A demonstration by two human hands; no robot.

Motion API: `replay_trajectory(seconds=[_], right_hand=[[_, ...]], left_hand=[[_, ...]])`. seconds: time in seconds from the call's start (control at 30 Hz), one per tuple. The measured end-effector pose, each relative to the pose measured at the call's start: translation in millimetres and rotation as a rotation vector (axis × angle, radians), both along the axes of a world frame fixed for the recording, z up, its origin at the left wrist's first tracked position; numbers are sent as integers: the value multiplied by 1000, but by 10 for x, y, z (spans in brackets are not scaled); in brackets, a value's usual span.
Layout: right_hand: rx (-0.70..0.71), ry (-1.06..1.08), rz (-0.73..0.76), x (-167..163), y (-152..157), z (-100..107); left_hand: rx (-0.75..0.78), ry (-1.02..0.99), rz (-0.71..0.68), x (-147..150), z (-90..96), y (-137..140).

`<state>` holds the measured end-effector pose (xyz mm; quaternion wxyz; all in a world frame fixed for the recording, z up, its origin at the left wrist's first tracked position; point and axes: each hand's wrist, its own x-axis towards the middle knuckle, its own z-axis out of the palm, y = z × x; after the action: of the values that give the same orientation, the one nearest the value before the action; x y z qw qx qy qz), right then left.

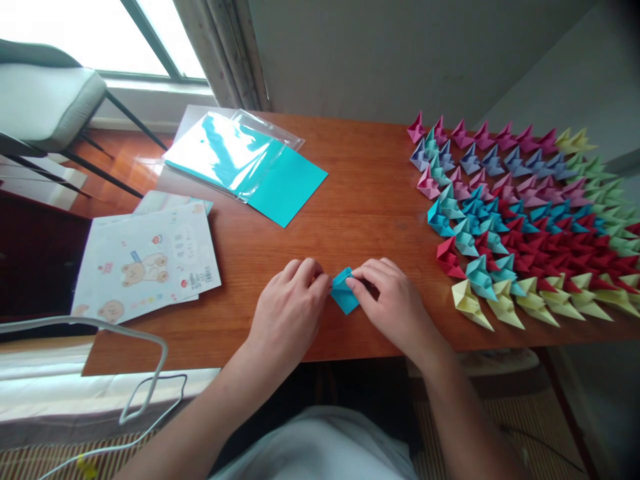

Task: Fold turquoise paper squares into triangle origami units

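Between my hands, near the table's front edge, is a small piece of folded blue paper (347,301). My right hand (393,293) pinches its upper right side, thumb on the near face and fingers behind. My left hand (295,303) is closed at the paper's left corner, its fingertips curled together; whether they grip that corner or only touch it is hard to make out. The paper shows several creases and a pointed lower end. To the right stand rows of folded paper figures in many colours, among them red ones (550,250) and pale yellow ones (470,303).
A clear plastic pack (225,150) with turquoise paper sheets (290,187) lies at the back left of the wooden table (370,200). Bear-printed paper packs (150,257) overlap the left edge. A white cable (163,353) crosses the lower left, and a chair (55,100) stands beyond.
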<state>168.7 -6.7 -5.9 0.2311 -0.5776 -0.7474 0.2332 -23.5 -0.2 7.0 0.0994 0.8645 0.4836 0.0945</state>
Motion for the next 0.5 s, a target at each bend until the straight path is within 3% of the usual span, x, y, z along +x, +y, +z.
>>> replay_trajectory(seconds=[0.3,0.5], right_hand=[[16,40,35,31,-8,14],[39,142,76,169,-127,48]], left_hand=[[-103,-244,-60,113,-32,103],[-151,-205,-79,100,-40,119]])
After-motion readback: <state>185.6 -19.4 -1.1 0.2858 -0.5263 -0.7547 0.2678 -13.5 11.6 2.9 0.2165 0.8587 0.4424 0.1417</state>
